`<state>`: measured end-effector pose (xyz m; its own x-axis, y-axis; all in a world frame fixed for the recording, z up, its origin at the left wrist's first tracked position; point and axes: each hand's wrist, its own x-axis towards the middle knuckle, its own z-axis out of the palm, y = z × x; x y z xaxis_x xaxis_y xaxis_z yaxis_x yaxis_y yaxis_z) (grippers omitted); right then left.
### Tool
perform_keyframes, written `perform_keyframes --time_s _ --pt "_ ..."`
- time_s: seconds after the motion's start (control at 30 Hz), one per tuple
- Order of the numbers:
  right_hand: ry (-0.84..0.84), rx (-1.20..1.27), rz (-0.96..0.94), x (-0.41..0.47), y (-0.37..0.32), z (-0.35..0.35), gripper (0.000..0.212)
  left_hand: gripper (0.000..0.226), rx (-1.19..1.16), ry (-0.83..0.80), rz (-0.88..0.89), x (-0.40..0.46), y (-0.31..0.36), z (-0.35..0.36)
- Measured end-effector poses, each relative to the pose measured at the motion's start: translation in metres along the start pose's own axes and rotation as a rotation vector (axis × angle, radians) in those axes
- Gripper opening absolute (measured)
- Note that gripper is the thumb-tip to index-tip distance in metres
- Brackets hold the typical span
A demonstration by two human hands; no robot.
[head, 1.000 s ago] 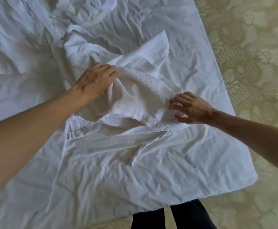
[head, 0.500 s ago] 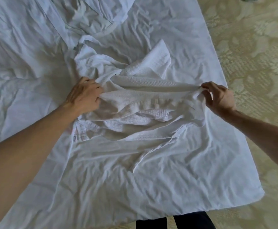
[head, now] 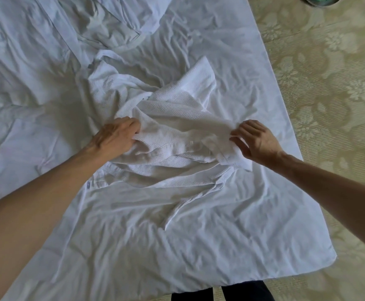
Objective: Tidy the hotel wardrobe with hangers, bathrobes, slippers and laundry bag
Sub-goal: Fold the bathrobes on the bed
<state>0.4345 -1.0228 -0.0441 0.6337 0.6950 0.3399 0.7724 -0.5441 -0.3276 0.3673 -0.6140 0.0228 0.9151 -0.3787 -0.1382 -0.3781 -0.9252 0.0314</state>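
The left hand (head: 117, 135) is reaching in from the lower left with its forearm stretched long across the bed sheet (head: 133, 246), and its fingers (head: 131, 124) are curling into a fold of the white waffle bathrobe (head: 177, 118), gripping it. The robe is lying bunched in the middle of the bed, its label end trailing toward the person, a second rumpled white piece (head: 112, 25) resting well beyond it. Because only one side is being held firmly, the loose layers are likely sliding over each other, so any fold being formed risks coming out crooked or dragging the sheet along. The right hand (head: 257, 142) is coming in from the right with fingers (head: 242, 132) spread and nearly straight, touching the robe's edge rather than pinching it; that corner could easily be dropping away.
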Motion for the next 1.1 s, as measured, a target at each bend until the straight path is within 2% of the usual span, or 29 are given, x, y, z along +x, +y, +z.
perform_keyframes --time_s 0.1,0.17,0.23,0.3,0.37,0.5,0.57,0.63,0.77,0.97,1.03,1.1 --pt "0.019 0.114 0.197 0.014 -0.014 -0.016 0.029 0.032 0.016 -0.053 -0.085 -0.001 0.001 -0.007" --pt "-0.027 0.149 0.172 0.023 -0.02 -0.024 0.032 0.022 0.083 -0.065 -0.107 0.001 0.001 -0.012" --pt "-0.144 0.15 0.061 0.03 -0.023 -0.031 0.032 0.015 0.148 -0.068 -0.1 0.002 0.003 -0.021" --pt "-0.281 0.124 0.015 0.038 -0.018 -0.039 0.04 0.02 0.192 -0.123 -0.103 0.004 0.006 -0.033" --pt "-0.379 0.058 0.061 0.048 -0.01 -0.054 0.047 0.026 0.25 -0.203 -0.133 0.004 0.01 -0.053" --pt "-0.383 -0.035 0.249 0.088 -0.005 -0.1 0.046 0.027 0.277 -0.215 -0.222 0.004 0.006 -0.106" --pt "-0.378 0.026 0.339 0.118 -0.009 -0.133 0.053 0.03 0.226 -0.13 -0.289 0.003 -0.005 -0.142" --pt "-0.286 0.118 0.343 0.152 -0.014 -0.172 0.06 0.032 0.172 -0.022 -0.353 0.002 -0.019 -0.184" --pt "-0.049 0.206 0.368 0.229 -0.042 -0.264 0.051 0.035 0.154 0.181 -0.471 -0.004 -0.042 -0.289" --pt "0.193 -0.006 0.209 0.33 -0.099 -0.405 0.047 0.037 0.126 0.416 -0.686 -0.019 -0.059 -0.461" --pt "0.218 -0.132 0.231 0.356 -0.123 -0.452 0.044 0.033 0.142 0.5 -0.746 -0.028 -0.055 -0.511" --pt "0.214 -0.243 0.344 0.377 -0.144 -0.495 0.052 0.026 0.172 0.589 -0.786 -0.038 -0.048 -0.552"
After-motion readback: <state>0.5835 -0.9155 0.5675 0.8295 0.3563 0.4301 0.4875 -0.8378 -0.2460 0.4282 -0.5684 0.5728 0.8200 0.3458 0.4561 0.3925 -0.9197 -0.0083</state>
